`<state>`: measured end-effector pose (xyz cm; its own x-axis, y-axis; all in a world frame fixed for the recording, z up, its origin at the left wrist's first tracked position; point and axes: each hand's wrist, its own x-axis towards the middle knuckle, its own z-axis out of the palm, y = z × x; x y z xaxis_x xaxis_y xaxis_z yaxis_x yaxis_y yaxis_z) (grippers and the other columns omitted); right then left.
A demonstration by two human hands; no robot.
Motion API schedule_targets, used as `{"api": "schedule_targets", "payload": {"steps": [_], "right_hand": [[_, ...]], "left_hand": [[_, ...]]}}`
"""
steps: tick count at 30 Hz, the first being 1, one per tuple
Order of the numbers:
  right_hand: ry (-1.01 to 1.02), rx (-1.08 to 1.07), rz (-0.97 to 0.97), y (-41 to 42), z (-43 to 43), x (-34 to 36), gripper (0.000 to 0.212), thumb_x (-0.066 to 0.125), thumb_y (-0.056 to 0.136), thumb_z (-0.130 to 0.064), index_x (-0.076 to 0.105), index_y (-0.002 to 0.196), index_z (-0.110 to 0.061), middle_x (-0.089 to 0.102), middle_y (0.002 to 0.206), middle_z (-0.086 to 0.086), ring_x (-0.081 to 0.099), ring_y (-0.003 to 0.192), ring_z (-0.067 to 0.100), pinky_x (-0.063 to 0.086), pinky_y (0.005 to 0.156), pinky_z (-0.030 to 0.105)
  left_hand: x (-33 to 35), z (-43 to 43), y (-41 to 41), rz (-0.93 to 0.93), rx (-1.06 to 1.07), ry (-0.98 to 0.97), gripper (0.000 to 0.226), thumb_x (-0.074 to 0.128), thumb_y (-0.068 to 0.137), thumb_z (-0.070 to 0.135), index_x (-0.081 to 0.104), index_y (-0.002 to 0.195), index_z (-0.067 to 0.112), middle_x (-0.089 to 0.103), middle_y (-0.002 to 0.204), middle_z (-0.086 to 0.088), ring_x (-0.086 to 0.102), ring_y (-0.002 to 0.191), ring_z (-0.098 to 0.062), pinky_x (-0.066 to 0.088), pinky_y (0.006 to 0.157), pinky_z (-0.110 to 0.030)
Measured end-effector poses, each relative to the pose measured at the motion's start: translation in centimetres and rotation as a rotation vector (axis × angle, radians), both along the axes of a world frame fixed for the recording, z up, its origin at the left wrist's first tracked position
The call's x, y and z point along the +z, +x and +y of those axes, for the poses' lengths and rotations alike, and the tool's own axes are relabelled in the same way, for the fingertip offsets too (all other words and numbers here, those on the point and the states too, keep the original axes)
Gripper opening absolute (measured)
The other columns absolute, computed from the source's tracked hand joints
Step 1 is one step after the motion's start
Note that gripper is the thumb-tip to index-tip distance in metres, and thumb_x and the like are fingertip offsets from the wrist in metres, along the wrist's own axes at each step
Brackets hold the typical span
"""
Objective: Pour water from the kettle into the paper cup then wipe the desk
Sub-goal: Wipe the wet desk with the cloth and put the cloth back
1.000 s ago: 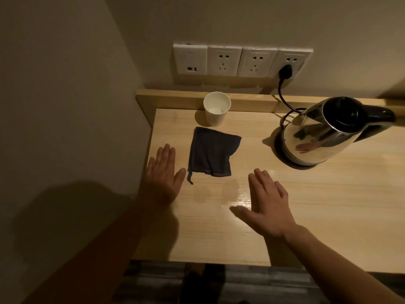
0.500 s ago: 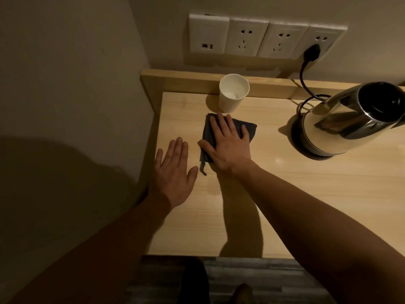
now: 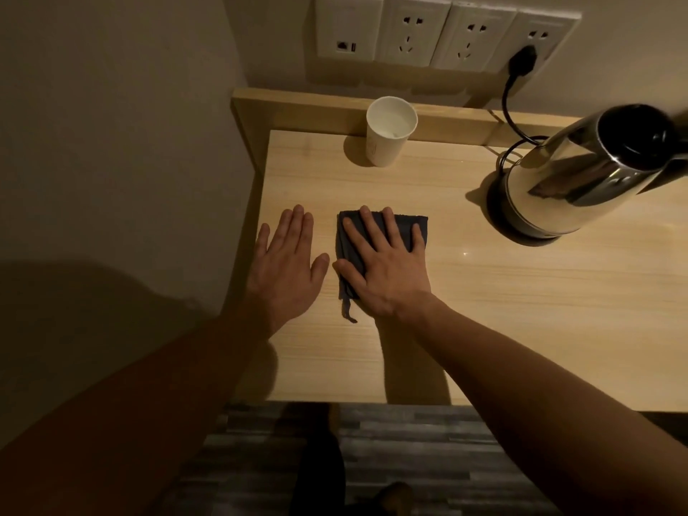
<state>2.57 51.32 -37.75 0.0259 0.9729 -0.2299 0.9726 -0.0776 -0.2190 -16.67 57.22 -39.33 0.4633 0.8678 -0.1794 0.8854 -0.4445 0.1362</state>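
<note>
Right hand [image 3: 387,268]: fingers spread flat on dark cloth [image 3: 413,232], frame centre. Left hand [image 3: 286,266]: flat on desk [image 3: 521,310], fingers together, holding nothing. Paper cup [image 3: 387,135]: upper centre. Kettle [image 3: 580,173]: upper right.

I am looking at a pale wood-grain desk [image 3: 484,310]. The cloth [image 3: 419,227] is showing dark grey, the cup [image 3: 387,139] plain white. The kettle [image 3: 569,191] is gleaming mirror silver with a black lid. White sockets [image 3: 420,29] are carrying a black plug [image 3: 523,61]. The floor [image 3: 409,459] is showing grey streaked planks.
</note>
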Motion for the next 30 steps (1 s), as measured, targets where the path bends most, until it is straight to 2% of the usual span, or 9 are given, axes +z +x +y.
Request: {"api": "schedule_targets", "payload": {"steps": [10, 14, 17, 21, 23, 25, 27, 29, 30], "right_hand": [[-0.043, 0.111, 0.004, -2.8, -9.1, 0.3, 0.072, 0.014, 0.1, -0.076, -0.005, 0.163, -0.047, -0.012, 0.174, -0.012, -0.021, 0.159, 0.023, -0.012, 0.123, 0.067], [-0.032, 0.154, 0.013, -3.5, -12.5, 0.2, 0.066, 0.016, 0.103, -0.069, 0.003, 0.163, -0.046, -0.004, 0.175, -0.012, -0.014, 0.161, 0.023, -0.006, 0.125, 0.065], [-0.024, 0.179, 0.032, -3.8, -14.5, 0.1, 0.061, 0.016, 0.107, -0.062, 0.009, 0.164, -0.043, 0.003, 0.174, -0.012, -0.005, 0.162, 0.02, -0.002, 0.126, 0.059], [0.067, 0.191, 0.095, -3.4, -17.4, -0.3, 0.055, 0.023, 0.11, -0.054, 0.035, 0.159, -0.032, 0.028, 0.168, -0.01, 0.018, 0.158, 0.013, 0.013, 0.126, 0.045], [0.122, 0.192, 0.19, -2.7, -18.7, 0.0, 0.052, 0.026, 0.111, -0.051, 0.05, 0.151, -0.029, 0.046, 0.16, -0.009, 0.032, 0.153, 0.009, 0.023, 0.125, 0.038], [0.06, 0.152, 0.317, -2.1, -19.2, 1.4, 0.054, 0.026, 0.11, -0.054, 0.056, 0.147, -0.029, 0.056, 0.153, -0.011, 0.041, 0.148, 0.004, 0.029, 0.124, 0.032], [-0.102, 0.017, 0.47, -1.4, -19.4, 3.3, 0.049, 0.03, 0.108, -0.056, 0.061, 0.14, -0.038, 0.068, 0.138, -0.015, 0.053, 0.133, -0.001, 0.041, 0.114, 0.03], [-0.226, -0.21, 0.732, -0.3, -19.1, 5.4, 0.033, 0.042, 0.105, -0.054, 0.073, 0.112, -0.042, 0.075, 0.098, -0.015, 0.064, 0.092, -0.003, 0.05, 0.087, 0.036], [-0.253, -0.351, 0.878, 0.4, -18.6, 6.8, 0.035, 0.046, 0.105, -0.052, 0.077, 0.101, -0.036, 0.075, 0.086, -0.014, 0.063, 0.08, -0.003, 0.05, 0.079, 0.037]], "left_hand": [[-0.1, -0.3, -0.1, -0.026, 0.015, 0.003, 0.076, 0.015, 0.106, 0.057, -0.002, 0.166, 0.014, -0.005, 0.175, -0.006, -0.006, 0.162, -0.02, -0.001, 0.131, -0.049], [0.3, -0.1, 0.0, -0.009, 0.021, -0.043, 0.075, 0.017, 0.107, 0.055, -0.006, 0.166, 0.015, -0.011, 0.175, -0.006, -0.013, 0.161, -0.018, -0.006, 0.13, -0.048], [0.8, -0.9, 0.4, -0.02, 0.056, -0.106, 0.074, 0.017, 0.107, 0.055, -0.011, 0.165, 0.016, -0.018, 0.174, -0.004, -0.018, 0.16, -0.018, -0.009, 0.13, -0.047], [1.0, -4.7, 1.7, -0.037, 0.031, -0.123, 0.074, 0.019, 0.107, 0.053, -0.013, 0.164, 0.017, -0.021, 0.173, -0.003, -0.02, 0.159, -0.018, -0.01, 0.129, -0.049], [1.0, -5.9, 2.5, -0.045, 0.035, -0.132, 0.075, 0.018, 0.107, 0.053, -0.013, 0.164, 0.017, -0.023, 0.172, -0.002, -0.021, 0.159, -0.018, -0.01, 0.129, -0.05], [1.2, -6.5, 3.0, -0.061, 0.059, -0.139, 0.075, 0.018, 0.107, 0.054, -0.014, 0.164, 0.018, -0.024, 0.172, -0.002, -0.022, 0.159, -0.018, -0.011, 0.129, -0.05], [1.2, -6.9, 3.4, -0.055, 0.073, -0.137, 0.076, 0.014, 0.106, 0.057, -0.015, 0.164, 0.018, -0.024, 0.172, -0.002, -0.022, 0.158, -0.018, -0.011, 0.129, -0.05], [1.0, -7.3, 3.7, -0.015, 0.073, -0.101, 0.077, 0.008, 0.104, 0.06, -0.015, 0.164, 0.018, -0.022, 0.172, -0.003, -0.021, 0.159, -0.018, -0.01, 0.128, -0.051], [1.0, -7.4, 3.8, -0.003, 0.073, -0.08, 0.078, 0.007, 0.102, 0.062, -0.013, 0.164, 0.017, -0.02, 0.172, -0.004, -0.019, 0.159, -0.019, -0.009, 0.128, -0.052]]}}
